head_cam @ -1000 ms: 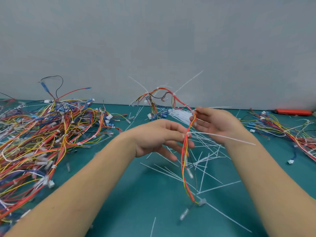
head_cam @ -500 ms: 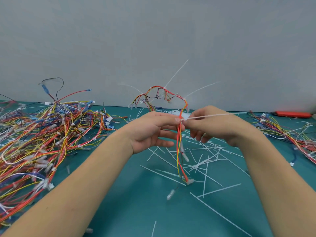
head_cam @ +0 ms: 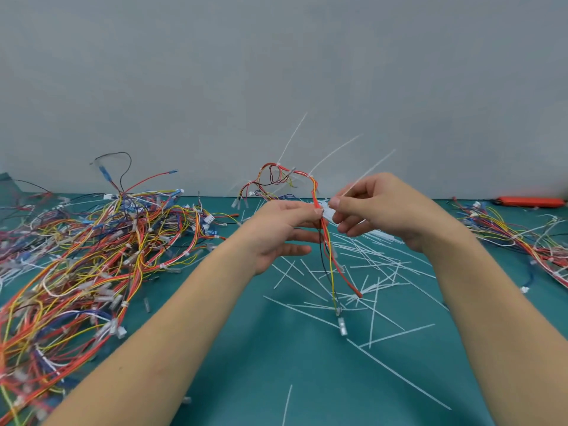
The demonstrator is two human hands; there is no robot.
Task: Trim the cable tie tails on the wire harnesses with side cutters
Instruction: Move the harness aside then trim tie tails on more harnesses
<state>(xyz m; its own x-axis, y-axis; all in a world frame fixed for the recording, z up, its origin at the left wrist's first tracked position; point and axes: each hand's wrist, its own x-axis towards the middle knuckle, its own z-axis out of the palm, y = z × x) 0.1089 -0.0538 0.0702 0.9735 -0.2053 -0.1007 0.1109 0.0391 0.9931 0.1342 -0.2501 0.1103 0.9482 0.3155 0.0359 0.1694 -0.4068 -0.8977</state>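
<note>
Grey wall (head_cam: 276, 72) fills the upper half; teal work mat (head_cam: 246, 364) below it.

Large heap of wire harnesses (head_cam: 76, 256) sprawls over the mat's left side. Smaller heap (head_cam: 516, 238) lies at right; an orange tool handle (head_cam: 528, 201) sits behind it at the wall, type unclear.

Loose white cable ties (head_cam: 368, 272) scattered across mid-mat, pointing every way.

Held harness (head_cam: 325, 241) raised between both hands, above the mat centre. Its long axis runs near vertical: upper end loops up and left, lower wires hang down with connectors near the mat.

Left hand (head_cam: 285, 232) pinches the harness bundle between thumb and forefinger; other fingers loosely extended.

Right hand (head_cam: 384, 210), fingers curled, pinches a cable tie tail (head_cam: 368, 172) just beside the left fingertips. Tail points up and right. Two more untrimmed tails rise from the loop likewise.
</note>
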